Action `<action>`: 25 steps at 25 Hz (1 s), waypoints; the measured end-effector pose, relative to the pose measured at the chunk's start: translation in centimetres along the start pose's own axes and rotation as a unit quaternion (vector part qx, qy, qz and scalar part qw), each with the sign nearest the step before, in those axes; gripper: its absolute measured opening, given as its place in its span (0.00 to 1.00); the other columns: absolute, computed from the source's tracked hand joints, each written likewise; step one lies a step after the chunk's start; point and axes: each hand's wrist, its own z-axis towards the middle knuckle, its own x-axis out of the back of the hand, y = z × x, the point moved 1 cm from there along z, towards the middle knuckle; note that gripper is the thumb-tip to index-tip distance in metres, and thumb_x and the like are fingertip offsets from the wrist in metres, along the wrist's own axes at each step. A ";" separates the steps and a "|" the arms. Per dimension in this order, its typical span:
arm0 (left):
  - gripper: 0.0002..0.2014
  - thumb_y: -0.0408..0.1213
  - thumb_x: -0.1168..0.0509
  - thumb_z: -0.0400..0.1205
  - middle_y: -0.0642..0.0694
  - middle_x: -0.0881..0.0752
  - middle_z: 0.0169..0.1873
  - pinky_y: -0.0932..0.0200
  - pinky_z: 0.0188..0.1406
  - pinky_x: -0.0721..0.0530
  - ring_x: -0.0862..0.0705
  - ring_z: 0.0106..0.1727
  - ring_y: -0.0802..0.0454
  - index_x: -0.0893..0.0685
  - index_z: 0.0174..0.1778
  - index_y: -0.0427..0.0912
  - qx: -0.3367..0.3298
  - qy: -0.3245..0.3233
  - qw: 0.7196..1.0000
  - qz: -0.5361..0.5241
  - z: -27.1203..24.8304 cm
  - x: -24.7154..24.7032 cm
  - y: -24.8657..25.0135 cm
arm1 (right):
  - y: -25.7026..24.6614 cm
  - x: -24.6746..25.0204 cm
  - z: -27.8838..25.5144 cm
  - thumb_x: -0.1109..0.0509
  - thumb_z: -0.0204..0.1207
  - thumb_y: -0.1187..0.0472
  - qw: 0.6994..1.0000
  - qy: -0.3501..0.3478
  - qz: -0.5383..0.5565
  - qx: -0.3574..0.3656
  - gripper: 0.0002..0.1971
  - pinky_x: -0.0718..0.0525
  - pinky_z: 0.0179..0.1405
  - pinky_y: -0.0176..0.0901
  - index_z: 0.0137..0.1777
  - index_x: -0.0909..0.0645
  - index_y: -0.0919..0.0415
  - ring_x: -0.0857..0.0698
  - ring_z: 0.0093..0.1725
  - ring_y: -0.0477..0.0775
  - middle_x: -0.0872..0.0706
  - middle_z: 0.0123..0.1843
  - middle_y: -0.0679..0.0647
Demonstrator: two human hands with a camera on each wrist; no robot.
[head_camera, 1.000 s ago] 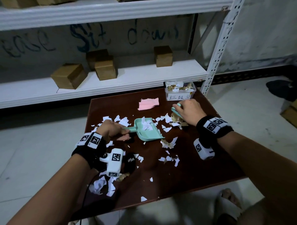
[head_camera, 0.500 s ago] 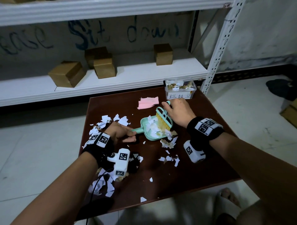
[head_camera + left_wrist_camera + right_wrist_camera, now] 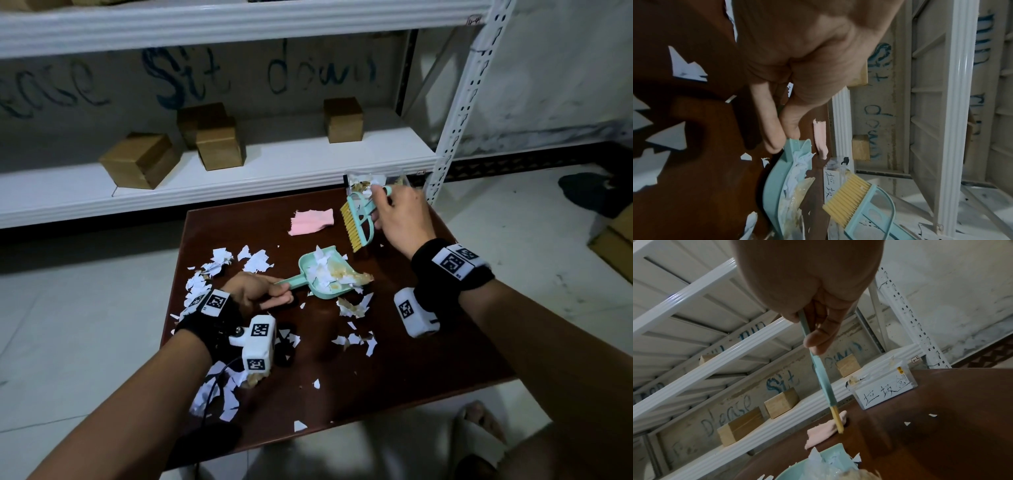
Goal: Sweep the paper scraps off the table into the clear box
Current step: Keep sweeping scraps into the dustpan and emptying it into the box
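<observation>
Mint-green plastic makes up both tools: the dustpan (image 3: 323,272) sits on the dark brown surface (image 3: 394,377) with a heap of white and tan paper scraps (image 3: 329,270) inside it, and the brush (image 3: 359,219), with its yellow bristles, is lifted clear of the surface just in front of the clear box (image 3: 376,180). That box stands at the far edge of the surface, by the white shelf post, and already holds tan and white scraps; a white label on its front carries handwritten Chinese characters. The left hand (image 3: 255,291) has its grip curled round the dustpan's handle, and the right hand (image 3: 399,219) pinches the brush handle between thumb and fingers. More white scraps (image 3: 356,341) lie scattered over the surface, thickest at its left side. One pink cloth (image 3: 311,221) lies beside the brush. Four brown cardboard boxes (image 3: 140,160) rest on the white shelf (image 3: 274,164) behind, below blue wall writing whose legible part reads "Sit down".
</observation>
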 end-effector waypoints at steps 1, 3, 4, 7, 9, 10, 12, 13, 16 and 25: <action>0.07 0.22 0.38 0.85 0.34 0.11 0.28 0.67 0.25 0.12 0.09 0.27 0.49 0.15 0.54 0.26 -0.001 -0.003 1.000 -0.009 0.2 0.0 0.0 | 0.1 0.3 0.2 0.42 0.86 0.42 1.000 0.012 0.007 -0.010 0.29 0.10 0.43 0.62 0.37 0.14 0.64 0.10 0.34 0.61 0.10 0.32 0.60; 0.08 0.25 0.39 0.86 0.36 0.12 0.27 0.69 0.25 0.14 0.12 0.24 0.54 0.16 0.56 0.26 -0.002 -0.027 1.000 -0.007 0.2 -0.1 0.3 | 0.5 1.2 0.9 0.39 0.87 0.45 0.998 0.038 0.039 -0.036 0.26 0.08 0.41 0.60 0.38 0.13 0.65 0.08 0.32 0.57 0.09 0.32 0.59; 0.08 0.26 0.40 0.87 0.38 0.13 0.25 0.69 0.26 0.15 0.15 0.20 0.56 0.16 0.52 0.27 -0.001 -0.044 0.999 -0.013 -0.1 -0.2 0.6 | 0.6 1.8 1.2 0.37 0.87 0.47 0.996 0.048 0.058 -0.054 0.25 0.07 0.40 0.59 0.38 0.12 0.66 0.08 0.31 0.55 0.09 0.31 0.58; 0.12 0.27 0.44 0.90 0.41 0.16 0.21 0.70 0.23 0.18 0.20 0.15 0.58 0.19 0.44 0.28 -0.032 -0.069 0.997 -0.029 -0.9 -0.5 1.8 | 1.9 3.9 2.5 0.38 0.85 0.46 0.988 0.100 0.068 -0.098 0.27 0.07 0.45 0.61 0.34 0.12 0.66 0.08 0.32 0.57 0.10 0.29 0.57; 0.11 0.25 0.43 0.89 0.39 0.14 0.25 0.71 0.23 0.16 0.14 0.21 0.57 0.19 0.45 0.27 -0.049 -0.065 0.996 -0.042 -1.2 -0.9 3.1 | 2.9 5.6 3.3 0.42 0.81 0.39 0.983 0.134 0.050 -0.112 0.31 0.08 0.48 0.63 0.34 0.13 0.65 0.07 0.34 0.61 0.10 0.28 0.58; 0.10 0.24 0.42 0.88 0.37 0.13 0.27 0.71 0.25 0.14 0.12 0.25 0.55 0.18 0.45 0.26 -0.056 -0.058 0.996 -0.046 -1.4 -1.2 3.9 | 3.4 6.2 3.6 0.43 0.80 0.38 0.981 0.147 0.042 -0.116 0.32 0.08 0.48 0.63 0.34 0.13 0.65 0.07 0.35 0.62 0.10 0.28 0.57; 0.11 0.23 0.39 0.86 0.35 0.13 0.29 0.66 0.33 0.11 0.11 0.31 0.50 0.14 0.43 0.26 -0.070 -0.052 0.995 -0.050 -1.3 -2.1 5.7 | 4.1 7.1 4.0 0.43 0.80 0.39 0.978 0.163 0.040 -0.126 0.31 0.07 0.48 0.62 0.35 0.12 0.65 0.07 0.34 0.60 0.11 0.27 0.56; 0.10 0.23 0.38 0.85 0.35 0.13 0.29 0.64 0.35 0.11 0.11 0.32 0.50 0.13 0.43 0.26 -0.079 -0.053 0.994 -0.047 -1.1 -2.8 6.6 | 4.6 7.3 4.3 0.44 0.79 0.38 0.976 0.170 0.036 -0.128 0.32 0.07 0.48 0.62 0.35 0.12 0.65 0.07 0.34 0.60 0.11 0.27 0.55; 0.08 0.22 0.39 0.86 0.35 0.11 0.29 0.66 0.27 0.12 0.09 0.29 0.49 0.15 0.49 0.26 -0.089 -0.052 0.992 -0.068 -0.9 -5.4 9.0 | 5.0 7.5 4.6 0.46 0.77 0.36 0.974 0.180 0.037 -0.136 0.34 0.07 0.47 0.62 0.37 0.11 0.65 0.07 0.35 0.61 0.10 0.29 0.57; 0.10 0.26 0.40 0.88 0.37 0.12 0.24 0.60 0.24 0.11 0.11 0.21 0.50 0.19 0.42 0.29 -0.062 -0.065 0.995 -0.049 1.1 -12.0 14.7 | 5.4 8.2 5.8 0.51 0.75 0.35 0.970 0.196 -0.008 -0.141 0.37 0.09 0.51 0.56 0.40 0.11 0.66 0.09 0.41 0.66 0.08 0.38 0.65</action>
